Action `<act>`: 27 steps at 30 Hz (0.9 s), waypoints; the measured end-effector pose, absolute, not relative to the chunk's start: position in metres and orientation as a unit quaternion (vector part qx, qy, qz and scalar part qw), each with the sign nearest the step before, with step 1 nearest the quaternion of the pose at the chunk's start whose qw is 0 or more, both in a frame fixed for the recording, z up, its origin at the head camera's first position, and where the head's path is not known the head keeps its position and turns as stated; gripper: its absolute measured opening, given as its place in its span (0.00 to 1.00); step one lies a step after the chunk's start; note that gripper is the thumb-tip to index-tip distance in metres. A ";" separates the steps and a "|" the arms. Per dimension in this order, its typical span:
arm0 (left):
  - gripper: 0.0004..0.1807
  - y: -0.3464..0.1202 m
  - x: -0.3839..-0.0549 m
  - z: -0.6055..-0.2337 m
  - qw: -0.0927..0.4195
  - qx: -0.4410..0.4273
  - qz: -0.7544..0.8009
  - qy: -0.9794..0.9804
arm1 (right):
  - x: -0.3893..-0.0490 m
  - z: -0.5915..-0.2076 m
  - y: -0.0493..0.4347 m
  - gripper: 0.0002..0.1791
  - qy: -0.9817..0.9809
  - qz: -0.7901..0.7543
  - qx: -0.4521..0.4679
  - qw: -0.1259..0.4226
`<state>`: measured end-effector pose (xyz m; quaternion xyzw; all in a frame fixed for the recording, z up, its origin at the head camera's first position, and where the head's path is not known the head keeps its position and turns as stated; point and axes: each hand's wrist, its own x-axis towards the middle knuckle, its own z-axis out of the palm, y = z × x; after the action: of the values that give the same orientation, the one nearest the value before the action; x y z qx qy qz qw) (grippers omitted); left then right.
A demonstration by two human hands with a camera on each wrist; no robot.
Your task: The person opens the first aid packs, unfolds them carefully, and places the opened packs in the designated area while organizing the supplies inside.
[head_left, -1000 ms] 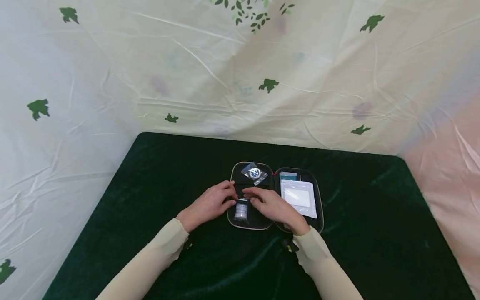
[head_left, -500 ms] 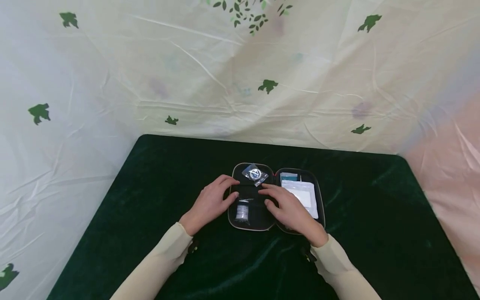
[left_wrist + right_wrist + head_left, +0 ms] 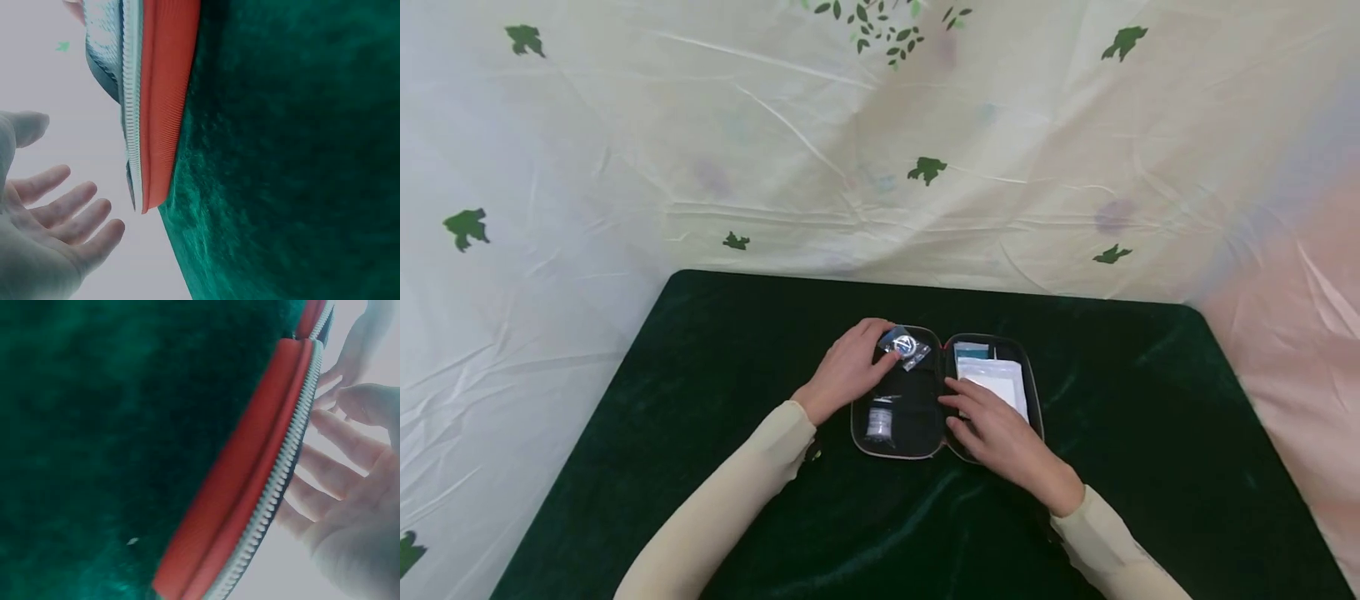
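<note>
An unzipped case (image 3: 917, 387) lies spread in two black-lined halves, its red outer side (image 3: 165, 94) showing in the left wrist view. At the back of its left half is a clear packet (image 3: 908, 347) with a round, silvery item inside. My left hand (image 3: 848, 364) is at this packet, thumb and fingertips right at its left edge, the fingers (image 3: 97, 240) extended and apart. Over the inner part of the right half, my right hand (image 3: 1003, 435) has its fingers spread. It partly hides a white flat packet (image 3: 1012, 379). A teal packet (image 3: 972, 351) shows behind that.
A small clear-wrapped whitish roll (image 3: 878, 423) lies in the front of the left half. Dark green velvet cloth (image 3: 760, 333) covers the table. A pale curtain (image 3: 820, 167) with leaf and bird prints hangs around the sides and back.
My left hand has moved from beside the wrapped roll back to the round item's packet. My right hand has drawn away to the right, from the left half to the right half.
</note>
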<state>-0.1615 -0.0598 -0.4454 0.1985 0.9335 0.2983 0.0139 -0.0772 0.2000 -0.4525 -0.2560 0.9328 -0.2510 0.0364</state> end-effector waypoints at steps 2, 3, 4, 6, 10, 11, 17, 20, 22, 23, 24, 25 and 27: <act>0.27 -0.055 -0.167 -0.445 0.023 0.194 0.282 0.939 | -0.076 -0.454 0.202 0.20 0.934 -0.247 -0.257 0.038; 0.28 -0.052 -0.170 -0.445 0.027 0.193 0.273 0.942 | -0.075 -0.454 0.203 0.20 0.934 -0.244 -0.258 0.038; 0.28 -0.050 -0.172 -0.445 0.030 0.191 0.263 0.945 | -0.074 -0.455 0.203 0.21 0.934 -0.242 -0.259 0.039; 0.29 -0.046 -0.177 -0.446 0.034 0.189 0.246 0.950 | -0.073 -0.456 0.205 0.22 0.935 -0.239 -0.260 0.040; 0.30 -0.040 -0.185 -0.448 0.028 0.186 0.226 0.956 | -0.071 -0.459 0.206 0.23 0.935 -0.234 -0.265 0.040; 0.30 -0.039 -0.186 -0.449 0.025 0.186 0.224 0.956 | -0.071 -0.460 0.207 0.23 0.935 -0.233 -0.266 0.040; 0.32 -0.033 -0.191 -0.453 0.035 0.184 0.236 0.953 | -0.069 -0.460 0.207 0.25 0.936 -0.221 -0.271 0.042; 0.31 -0.032 -0.191 -0.453 0.045 0.179 0.256 0.949 | -0.069 -0.459 0.206 0.28 0.937 -0.208 -0.277 0.042; 0.30 -0.032 -0.192 -0.453 0.050 0.173 0.269 0.946 | -0.068 -0.459 0.206 0.31 0.937 -0.200 -0.283 0.044; 0.28 -0.032 -0.192 -0.454 0.051 0.170 0.279 0.944 | -0.068 -0.459 0.205 0.32 0.937 -0.196 -0.286 0.045; 0.26 -0.032 -0.192 -0.454 0.050 0.166 0.289 0.942 | -0.068 -0.459 0.205 0.33 0.937 -0.193 -0.288 0.048; 0.25 -0.032 -0.193 -0.455 0.048 0.161 0.300 0.939 | -0.068 -0.459 0.204 0.33 0.936 -0.189 -0.292 0.049; 0.21 -0.032 -0.194 -0.456 0.040 0.156 0.324 0.932 | -0.069 -0.458 0.204 0.34 0.936 -0.185 -0.297 0.049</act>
<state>-0.1937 -0.0321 -0.4562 0.1557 0.9324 0.3238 0.0399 -0.0686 0.2037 -0.4582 -0.2967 0.9355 -0.1853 0.0493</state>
